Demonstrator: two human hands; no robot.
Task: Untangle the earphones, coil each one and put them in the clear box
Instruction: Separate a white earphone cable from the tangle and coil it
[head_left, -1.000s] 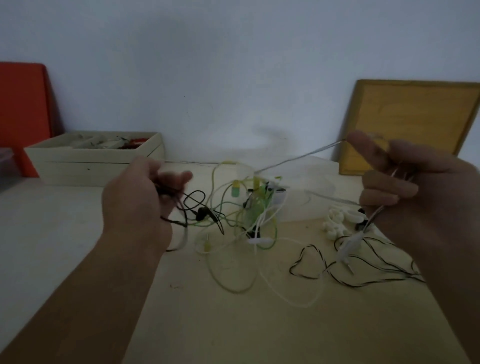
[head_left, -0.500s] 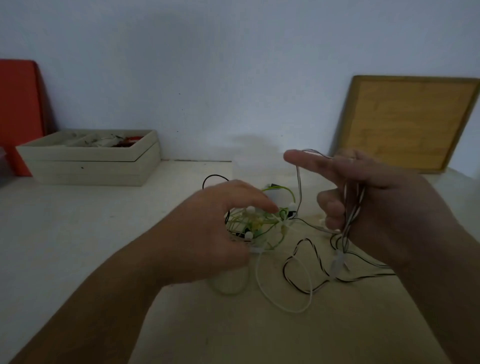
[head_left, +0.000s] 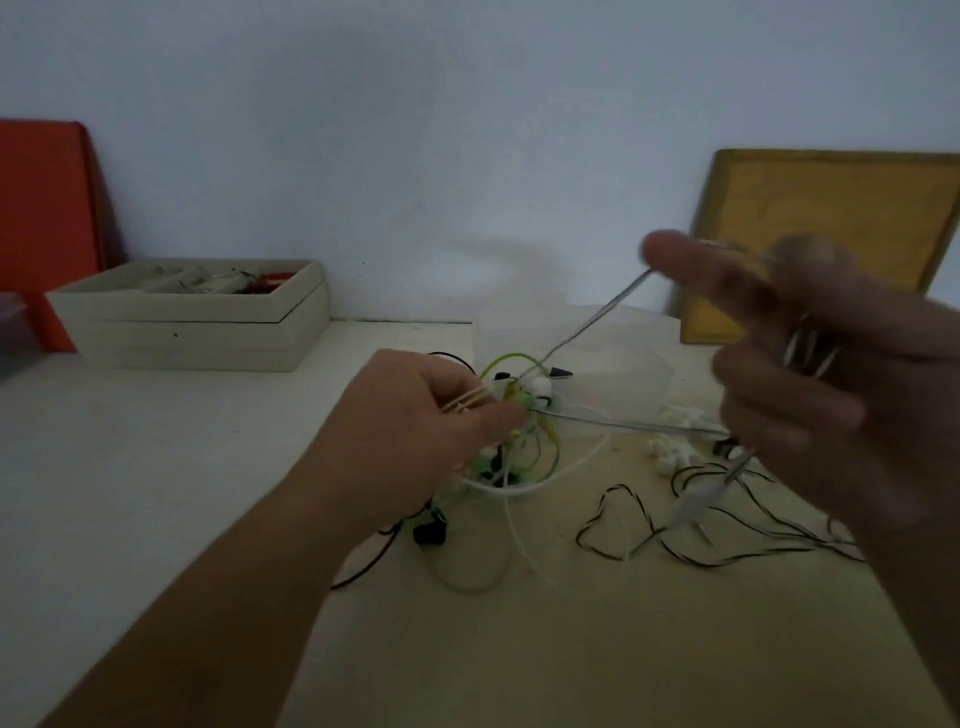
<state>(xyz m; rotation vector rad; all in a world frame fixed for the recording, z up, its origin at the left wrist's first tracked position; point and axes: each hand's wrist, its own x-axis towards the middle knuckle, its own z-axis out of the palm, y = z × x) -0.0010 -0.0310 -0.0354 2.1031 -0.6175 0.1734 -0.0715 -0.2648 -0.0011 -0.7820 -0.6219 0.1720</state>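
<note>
Grey cable (head_left: 587, 328) runs taut from the earphone tangle (head_left: 514, 441) on the bench (head_left: 208, 467) to the right grip (head_left: 831, 374), which clasps its loops. The left grip (head_left: 415, 431) pinches tangle strands. Untangling is in hand. Next: ease the cable free without tightening knots, then coil it. The clear box (head_left: 618, 358) stands just behind the tangle.

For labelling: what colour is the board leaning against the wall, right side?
Board is ochre yellow, darker rim; head view.

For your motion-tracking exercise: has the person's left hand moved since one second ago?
Yes. The left hand has shifted right, away from the cream tray, and now grips the earphone tangle.
</note>
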